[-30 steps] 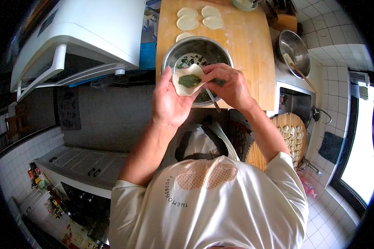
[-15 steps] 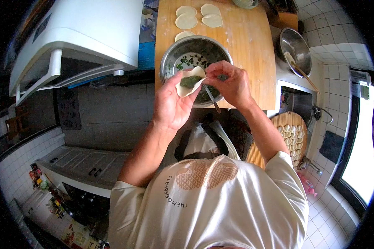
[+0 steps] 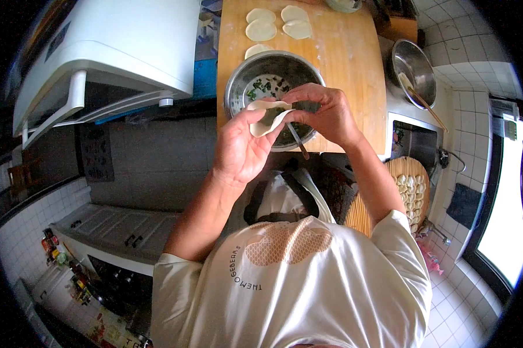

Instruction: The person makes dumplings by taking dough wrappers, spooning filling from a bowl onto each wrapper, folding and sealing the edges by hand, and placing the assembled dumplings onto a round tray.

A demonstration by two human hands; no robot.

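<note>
A round dumpling wrapper (image 3: 262,129) with green filling inside rests curled up in my left hand (image 3: 236,149), whose thumb and fingers close around it. My right hand (image 3: 330,113) pinches the wrapper's right edge between thumb and fingers. Both hands are over the near part of a steel mixing bowl (image 3: 236,72), which holds chopped green filling. Out of the bowl, below my right hand, sticks the handle of a metal utensil (image 3: 299,141); its other end is hidden.
Several flat wrappers (image 3: 261,29) lie on the wooden board (image 3: 348,64) beyond the bowl. At right, a round woven tray (image 3: 396,167) carries rows of folded dumplings (image 3: 411,194). A second steel bowl (image 3: 426,72) with chopsticks (image 3: 428,108) stands behind the sink (image 3: 415,139).
My right hand has shifted its fingers on the wrapper's right edge. The wrapper is folded up more, so less of the filling shows. My left hand has barely moved.
</note>
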